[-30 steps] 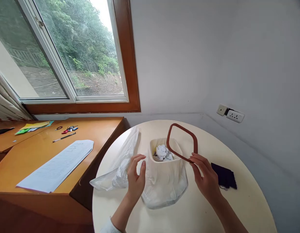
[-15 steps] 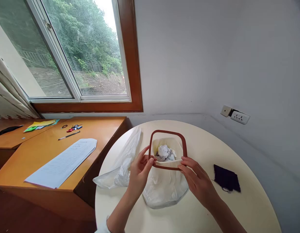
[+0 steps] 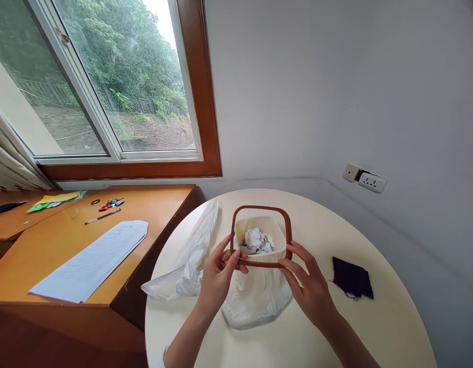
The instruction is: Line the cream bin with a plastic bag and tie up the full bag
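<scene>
A brown, rounded-square rim ring (image 3: 262, 264) is held up between my two hands, over the mouth of a cream trash bin (image 3: 279, 236). My left hand (image 3: 217, 273) pinches the ring's near left corner, and my right hand (image 3: 307, 281) grips its near right corner. Through the ring I see crumpled white paper (image 3: 256, 240) inside the bin. A whitish translucent plastic bag (image 3: 255, 306) lies around the bin's near side. Whether the ring touches the bin cannot be made out.
Another stretch of clear plastic bag (image 3: 190, 260) spreads on the round cream table (image 3: 378, 327) at left. A dark cloth piece (image 3: 352, 277) lies at right. The wooden desk (image 3: 160, 197) beside it bears papers (image 3: 94, 260), a pen (image 3: 102, 216) and keys (image 3: 113, 204).
The view has shifted slightly, so everything sits a little further left. Both hands still hold the ring; my right fingers have moved slightly along its corner.
</scene>
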`<state>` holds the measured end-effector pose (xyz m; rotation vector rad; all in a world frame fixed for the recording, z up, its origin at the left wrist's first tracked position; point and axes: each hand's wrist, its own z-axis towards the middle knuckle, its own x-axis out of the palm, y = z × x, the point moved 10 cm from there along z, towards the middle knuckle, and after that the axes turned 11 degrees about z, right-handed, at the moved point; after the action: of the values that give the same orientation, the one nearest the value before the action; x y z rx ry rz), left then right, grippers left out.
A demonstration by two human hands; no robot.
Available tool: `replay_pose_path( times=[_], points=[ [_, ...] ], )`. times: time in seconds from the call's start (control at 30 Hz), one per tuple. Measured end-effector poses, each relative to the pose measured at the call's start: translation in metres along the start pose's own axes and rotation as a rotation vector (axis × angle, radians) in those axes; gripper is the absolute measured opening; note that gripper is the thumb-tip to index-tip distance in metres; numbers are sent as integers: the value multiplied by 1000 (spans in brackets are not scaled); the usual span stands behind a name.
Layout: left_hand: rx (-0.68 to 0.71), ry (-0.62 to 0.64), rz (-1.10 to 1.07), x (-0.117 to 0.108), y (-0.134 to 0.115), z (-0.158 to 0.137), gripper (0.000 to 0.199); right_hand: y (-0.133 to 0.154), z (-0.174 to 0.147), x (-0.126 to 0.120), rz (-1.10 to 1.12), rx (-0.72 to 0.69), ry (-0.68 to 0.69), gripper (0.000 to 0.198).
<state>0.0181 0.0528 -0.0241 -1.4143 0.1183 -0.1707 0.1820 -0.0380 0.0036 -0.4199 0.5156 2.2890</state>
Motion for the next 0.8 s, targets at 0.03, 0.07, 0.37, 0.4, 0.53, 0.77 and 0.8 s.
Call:
replay_pose_path(
  times=[0.03, 0.07, 0.37, 0.4, 0.53, 0.77, 0.8],
  points=[
    [-4, 0, -3, 0, 1, 0, 63, -1, 0, 0, -1, 5, 2, 23],
    [-8, -1, -4, 0, 1, 0, 63, -1, 0, 1, -2, 10, 3, 22],
    [-15, -7, 5, -2, 5, 1, 63, 1, 1, -1, -25, 12, -16, 22],
    [-9, -7, 2, -3, 6, 0, 63, 1, 1, -1, -32, 9, -17, 22],
    [28, 19, -61, -1, 8, -1, 65, 7, 1, -4, -80, 18, -80, 20],
    [17, 80, -150, 14, 21, -11, 54, 32, 6, 13, -59, 35, -84, 13],
    [8, 103, -144, 17, 22, -13, 52, 36, 7, 15, -42, 20, -73, 12]
  ],
)
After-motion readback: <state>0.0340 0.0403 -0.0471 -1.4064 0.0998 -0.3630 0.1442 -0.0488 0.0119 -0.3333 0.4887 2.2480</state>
